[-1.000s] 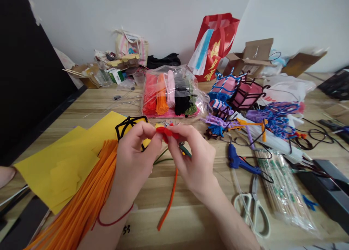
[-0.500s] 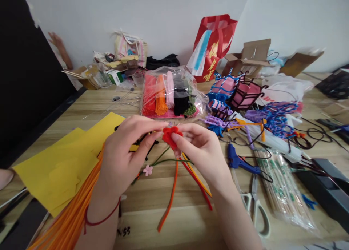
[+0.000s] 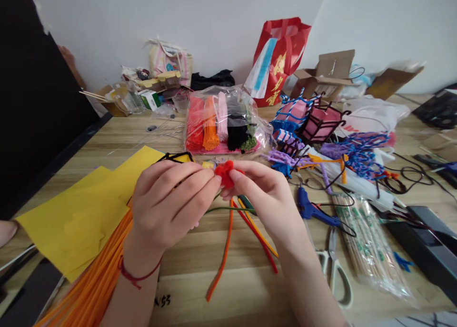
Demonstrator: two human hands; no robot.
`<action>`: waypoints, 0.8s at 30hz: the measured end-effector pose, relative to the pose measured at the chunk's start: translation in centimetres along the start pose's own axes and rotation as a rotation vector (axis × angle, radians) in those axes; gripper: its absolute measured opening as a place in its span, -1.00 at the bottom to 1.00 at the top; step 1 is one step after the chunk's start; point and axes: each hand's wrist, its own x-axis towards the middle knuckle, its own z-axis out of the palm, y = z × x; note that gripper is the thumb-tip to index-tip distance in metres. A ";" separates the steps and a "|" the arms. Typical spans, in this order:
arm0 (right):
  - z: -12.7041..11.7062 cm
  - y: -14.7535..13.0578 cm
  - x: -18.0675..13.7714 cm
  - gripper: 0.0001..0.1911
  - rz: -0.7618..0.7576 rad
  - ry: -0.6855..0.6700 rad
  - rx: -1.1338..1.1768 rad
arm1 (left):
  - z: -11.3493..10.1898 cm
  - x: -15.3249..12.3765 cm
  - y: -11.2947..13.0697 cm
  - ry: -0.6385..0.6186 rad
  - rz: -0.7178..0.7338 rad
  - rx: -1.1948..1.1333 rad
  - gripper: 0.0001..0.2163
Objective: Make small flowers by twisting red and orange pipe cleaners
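Note:
A small red fuzzy flower (image 3: 224, 175), shaped from pipe cleaner, is held above the table. My right hand (image 3: 262, 193) pinches it between thumb and fingers, the thumb lying across its front. On its left side, my left hand (image 3: 174, 203) is closed, with its fingertips on the petal edge; the back of that hand hides most of its grip. Under the hands lie an orange pipe cleaner (image 3: 223, 265), a red pipe cleaner (image 3: 262, 251) and a yellow one, along with a green stem (image 3: 228, 208). A pink flower is mostly covered by my left hand.
Orange pipe cleaners (image 3: 96, 274) and yellow sheets (image 3: 71, 222) lie left. A clear bag of coloured bundles (image 3: 228, 120) sits behind. On the right are a blue glue gun (image 3: 317, 210), scissors (image 3: 337, 274), packed sticks (image 3: 371, 241) and pink lanterns (image 3: 323, 122). Another person's hand (image 3: 67, 58) shows far left.
My left hand has rolled over and moved right, its fingers now against the red flower and covering the pink one. The flower has tilted. The other person's hand has shifted left and lower.

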 end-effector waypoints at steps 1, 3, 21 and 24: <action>-0.1 0.0 0.0 -0.93 0.006 0.005 -0.005 | 0.2 0.0 -0.1 0.001 0.013 0.006 -0.72; -0.3 0.0 -0.1 -0.91 0.006 0.015 -0.012 | 0.5 0.0 -0.2 -0.002 0.036 0.019 -0.74; -1.1 -0.3 0.2 -0.90 0.010 0.008 0.015 | 1.0 0.1 -0.1 0.000 0.123 -0.026 -0.82; -0.7 -0.1 0.2 -0.91 -0.081 0.056 0.005 | 1.4 0.2 -0.2 0.047 0.115 0.031 -0.82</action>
